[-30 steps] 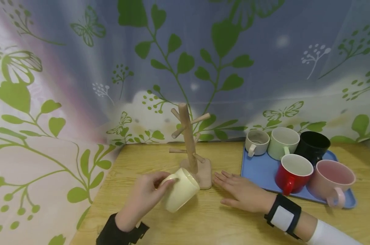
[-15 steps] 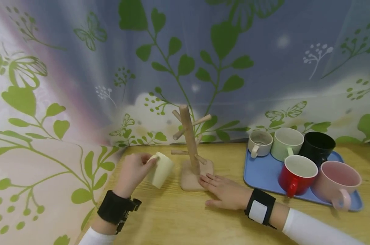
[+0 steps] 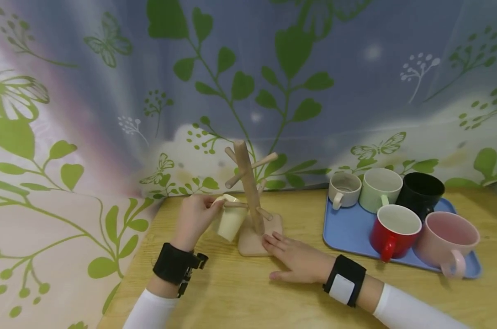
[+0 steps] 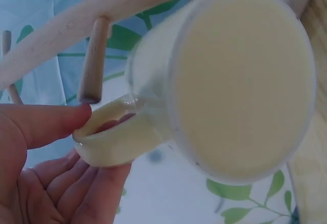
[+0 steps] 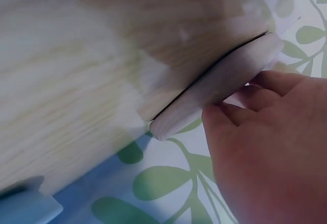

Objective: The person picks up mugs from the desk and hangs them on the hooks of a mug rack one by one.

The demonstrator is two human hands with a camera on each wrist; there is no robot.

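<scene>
The left hand [image 3: 194, 218] has its fingers clamped on the handle of a cream mug [image 3: 229, 225], which tilts at 8 o'clock of a wooden mug tree [image 3: 250, 192]. A low peg [image 3: 235, 204] crosses before it (whether through the handle, I cannot tell). At 4 o'clock the right hand [image 3: 299, 259] touches the base [image 3: 252, 245], fingers extended, thumb apart; its black wristband [image 3: 357, 270] bears a white patch [image 3: 342, 289]. At 3 o'clock on the counter [image 3: 232, 292], a blue tray [image 3: 347, 228] carries beige [image 3: 346, 198], green [image 3: 373, 195], red [image 3: 390, 230], black [image 3: 417, 196] and pink mugs [image 3: 437, 242].
</scene>
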